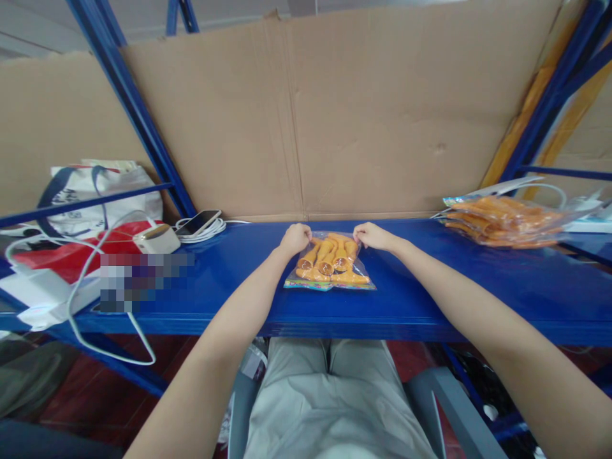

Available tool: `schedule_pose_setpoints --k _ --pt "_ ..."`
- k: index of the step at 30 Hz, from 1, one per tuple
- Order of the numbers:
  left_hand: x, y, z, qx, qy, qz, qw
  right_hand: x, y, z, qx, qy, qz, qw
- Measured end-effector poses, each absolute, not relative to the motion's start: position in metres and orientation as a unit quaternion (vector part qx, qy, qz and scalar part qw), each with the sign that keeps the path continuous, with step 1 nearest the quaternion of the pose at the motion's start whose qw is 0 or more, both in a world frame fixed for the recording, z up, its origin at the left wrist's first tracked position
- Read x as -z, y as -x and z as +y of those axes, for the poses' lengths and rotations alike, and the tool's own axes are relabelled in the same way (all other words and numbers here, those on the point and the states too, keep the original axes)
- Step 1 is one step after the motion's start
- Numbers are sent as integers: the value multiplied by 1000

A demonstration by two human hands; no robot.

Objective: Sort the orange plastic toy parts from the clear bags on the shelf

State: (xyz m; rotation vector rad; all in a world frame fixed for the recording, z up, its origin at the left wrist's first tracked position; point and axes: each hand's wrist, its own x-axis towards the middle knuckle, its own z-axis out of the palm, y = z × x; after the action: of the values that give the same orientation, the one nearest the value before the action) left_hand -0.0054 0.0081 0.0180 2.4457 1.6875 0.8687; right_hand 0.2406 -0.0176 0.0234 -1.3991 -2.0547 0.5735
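A small clear plastic bag (329, 268) filled with several orange toy pieces lies flat on the blue shelf (430, 299) in front of me. My left hand (295, 238) is closed in a pinch on the bag's far left corner. My right hand (373, 236) is closed in a pinch on the bag's far right corner. Both hands hold the bag's top edge, roughly a bag's width apart.
A pile of similar bags with orange pieces (507, 221) lies at the right. A phone (198, 222) on coiled white cable, a white charger (157, 240) and a tote bag (95, 197) sit at the left. A cardboard sheet (358, 115) backs the shelf.
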Motion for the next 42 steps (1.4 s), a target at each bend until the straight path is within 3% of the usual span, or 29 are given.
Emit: schedule_pose_setpoints --k 6,13,21,24,34,37,42 --pt "-19 5 6 -306 -811 497 -24 -28 -240 -22 -234 540 -754 292" --pt "-24 0 1 -382 -823 421 -11 -29 -236 -24 -327 521 -675 408" --pt "-27 -14 -20 -398 -848 349 -33 -40 -240 -42 -529 466 -643 300" --pt "-29 -15 -24 -389 -854 343 -38 -43 -235 -48 -593 439 -607 296" --pt "-29 -8 -17 -438 -821 357 -82 -48 -223 -55 -595 440 -578 343" --pt "-31 4 -8 -490 -782 375 -91 -58 -236 -49 -572 454 -540 418" --pt "-29 20 7 -541 -730 412 -67 -74 -283 -21 -437 474 -431 631"
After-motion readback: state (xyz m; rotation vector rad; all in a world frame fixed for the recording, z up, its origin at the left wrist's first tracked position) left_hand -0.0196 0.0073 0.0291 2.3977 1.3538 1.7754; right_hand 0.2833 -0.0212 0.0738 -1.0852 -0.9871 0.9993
